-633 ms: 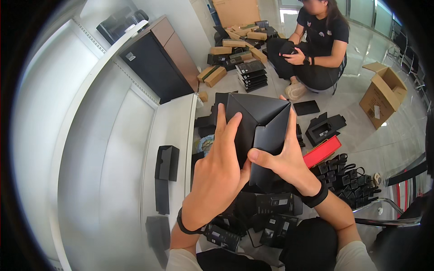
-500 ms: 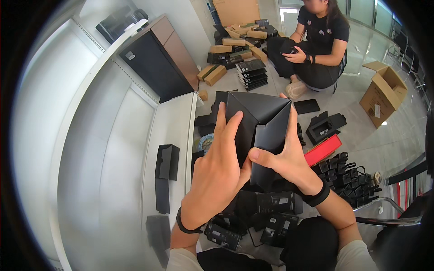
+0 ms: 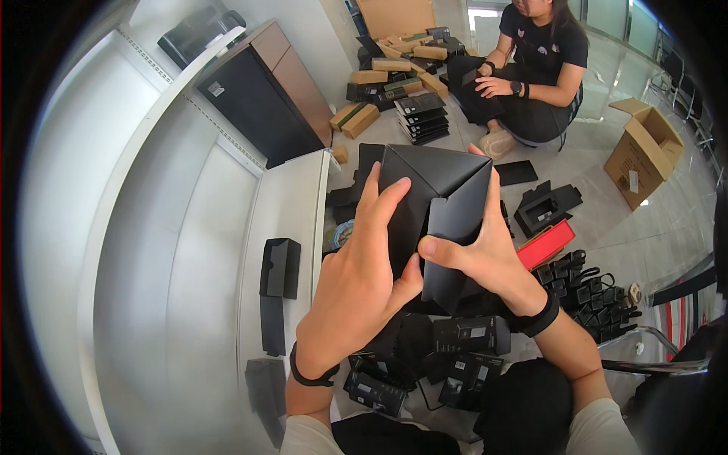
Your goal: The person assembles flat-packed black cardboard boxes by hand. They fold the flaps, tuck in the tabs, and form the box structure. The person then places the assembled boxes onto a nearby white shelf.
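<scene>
The box (image 3: 461, 216), black and folded, is held up between both hands, its creased end facing the camera. The left hand (image 3: 356, 277) lies along its left side, fingers spread and only slightly bent, two tips near the upper left edge, the thumb near the central seam. The right hand (image 3: 489, 254) grips it from the right, partly closed: the thumb presses on the flap beside the seam, and the other fingers wrap behind, mostly hidden, one tip showing past the upper right corner.

Below the hands are a dark-clad knee (image 3: 528, 402) and black cartons (image 3: 470, 335) crowded on the floor. To the left, a white shelf (image 3: 292, 201) bears an open case (image 3: 280, 269). On the right lie a red box (image 3: 546, 244), a heap of black devices (image 3: 588, 296) and an open black tray (image 3: 544, 210). The held box blocks part of the floor beyond. Farther off are a stack (image 3: 422, 119), a seated co-worker (image 3: 550, 72), a brown carton (image 3: 644, 159) and a mixed pile (image 3: 402, 80) of boxes.
</scene>
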`<state>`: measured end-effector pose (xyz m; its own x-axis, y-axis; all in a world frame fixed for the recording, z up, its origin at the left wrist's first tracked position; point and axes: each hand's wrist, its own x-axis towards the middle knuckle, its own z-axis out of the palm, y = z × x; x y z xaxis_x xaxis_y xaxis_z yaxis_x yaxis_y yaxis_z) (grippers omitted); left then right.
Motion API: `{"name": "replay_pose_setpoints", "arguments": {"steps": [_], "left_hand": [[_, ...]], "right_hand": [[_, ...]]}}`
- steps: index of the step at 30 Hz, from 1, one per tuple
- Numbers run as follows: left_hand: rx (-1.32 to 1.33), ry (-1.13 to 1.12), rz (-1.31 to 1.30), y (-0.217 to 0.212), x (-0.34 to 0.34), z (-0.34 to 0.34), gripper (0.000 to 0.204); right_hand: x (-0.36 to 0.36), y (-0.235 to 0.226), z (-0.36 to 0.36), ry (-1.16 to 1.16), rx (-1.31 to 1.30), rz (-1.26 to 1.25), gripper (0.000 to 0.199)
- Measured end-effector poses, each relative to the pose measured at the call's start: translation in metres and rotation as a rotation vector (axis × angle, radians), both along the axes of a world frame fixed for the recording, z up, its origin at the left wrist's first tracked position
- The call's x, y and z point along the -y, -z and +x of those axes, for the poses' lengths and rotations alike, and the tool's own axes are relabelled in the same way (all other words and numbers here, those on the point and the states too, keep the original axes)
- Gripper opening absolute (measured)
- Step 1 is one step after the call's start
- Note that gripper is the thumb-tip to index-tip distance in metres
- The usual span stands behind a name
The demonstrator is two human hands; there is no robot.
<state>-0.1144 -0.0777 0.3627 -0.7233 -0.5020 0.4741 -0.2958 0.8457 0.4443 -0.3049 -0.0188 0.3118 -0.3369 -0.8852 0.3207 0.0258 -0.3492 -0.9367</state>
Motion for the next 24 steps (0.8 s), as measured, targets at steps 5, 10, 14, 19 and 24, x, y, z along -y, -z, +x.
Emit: {"name": "replay_pose_setpoints", "arguments": {"steps": [5, 10, 14, 19, 24], "left_hand": [[-0.129, 0.022, 0.044, 0.012, 0.014, 0.007, 0.075], [-0.095, -0.021, 0.023, 0.001, 0.007, 0.002, 0.068], [-0.116, -0.018, -0.114, 0.000, 0.006, 0.000, 0.065], [-0.146, -0.053, -0.099, 0.005, 0.007, -0.004, 0.069], [-0.101, -0.086, -0.122, 0.003, -0.003, -0.009, 0.078]], "right_hand": [[0.001, -0.002, -0.006, -0.057, 0.117, -0.002, 0.120], [0.001, 0.001, -0.016, -0.130, 0.137, 0.011, 0.115], [-0.001, -0.004, -0.019, -0.186, 0.122, -0.035, 0.115], [0.002, -0.003, -0.020, -0.135, 0.035, -0.081, 0.106], [0.007, 0.000, -0.002, 0.091, 0.094, -0.003, 0.092]]}}
